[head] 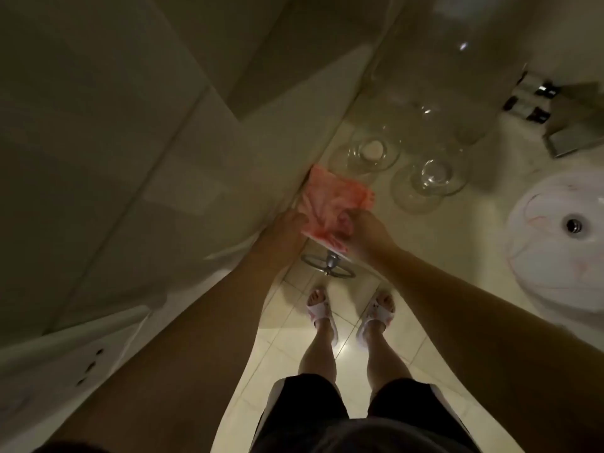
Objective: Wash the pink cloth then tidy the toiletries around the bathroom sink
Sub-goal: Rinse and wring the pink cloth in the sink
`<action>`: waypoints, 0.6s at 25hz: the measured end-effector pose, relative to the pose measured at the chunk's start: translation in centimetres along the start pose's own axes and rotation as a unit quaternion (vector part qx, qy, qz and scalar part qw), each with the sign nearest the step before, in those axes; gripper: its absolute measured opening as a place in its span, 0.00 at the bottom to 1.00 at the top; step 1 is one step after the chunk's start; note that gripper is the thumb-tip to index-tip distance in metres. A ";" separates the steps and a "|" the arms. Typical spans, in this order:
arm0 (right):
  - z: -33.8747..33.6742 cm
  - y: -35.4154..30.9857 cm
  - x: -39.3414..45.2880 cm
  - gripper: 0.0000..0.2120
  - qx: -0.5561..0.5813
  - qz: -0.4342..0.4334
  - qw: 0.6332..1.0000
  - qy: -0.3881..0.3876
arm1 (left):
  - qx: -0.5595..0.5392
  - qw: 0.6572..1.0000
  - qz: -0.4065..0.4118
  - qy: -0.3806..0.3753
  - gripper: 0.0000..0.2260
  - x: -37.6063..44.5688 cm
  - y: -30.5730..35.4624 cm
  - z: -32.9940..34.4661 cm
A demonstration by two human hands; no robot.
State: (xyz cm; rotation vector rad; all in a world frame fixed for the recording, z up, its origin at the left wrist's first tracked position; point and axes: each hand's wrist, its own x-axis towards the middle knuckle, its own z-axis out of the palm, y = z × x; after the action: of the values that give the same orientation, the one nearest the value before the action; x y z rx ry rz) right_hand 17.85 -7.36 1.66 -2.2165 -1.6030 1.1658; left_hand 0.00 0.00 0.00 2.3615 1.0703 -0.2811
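Observation:
The pink cloth (pixel 330 204) lies partly spread at the left end of the pale counter (pixel 457 237), against the wall. My left hand (pixel 287 223) grips its left edge and my right hand (pixel 366 230) grips its crumpled right side. The white sink basin (pixel 539 256) with its metal drain sits far right. Small dark toiletry bottles (pixel 529 99) stand at the back right of the counter.
Two clear glass bowls (pixel 372 152) (pixel 431 181) stand on the counter just behind the cloth. A metal ring holder (pixel 328 264) sticks out below the counter edge. A box-like item (pixel 575 135) is beside the bottles. My feet in slippers stand on the tiled floor (pixel 287 338).

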 end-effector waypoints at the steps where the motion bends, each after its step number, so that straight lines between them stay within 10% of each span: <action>1: 0.6 0.0 0.5 0.21 -0.030 -0.038 0.999 0.016 | -0.012 1.000 0.012 0.012 0.15 0.4 -0.1 0.7; 8: 4.1 1.3 1.7 0.32 -0.166 -0.013 0.986 0.016 | 0.055 0.996 -0.027 0.065 0.11 2.0 0.4 2.0; 15: 3.3 1.3 1.7 0.18 -0.096 -0.004 0.994 0.049 | -0.004 0.995 -0.007 0.096 0.06 1.9 1.1 1.2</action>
State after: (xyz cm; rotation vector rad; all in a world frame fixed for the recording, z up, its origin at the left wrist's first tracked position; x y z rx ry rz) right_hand 16.83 -7.45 -2.12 -2.3396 -1.7463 0.9195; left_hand 2.12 -0.08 -1.31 2.4117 1.1736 -0.0540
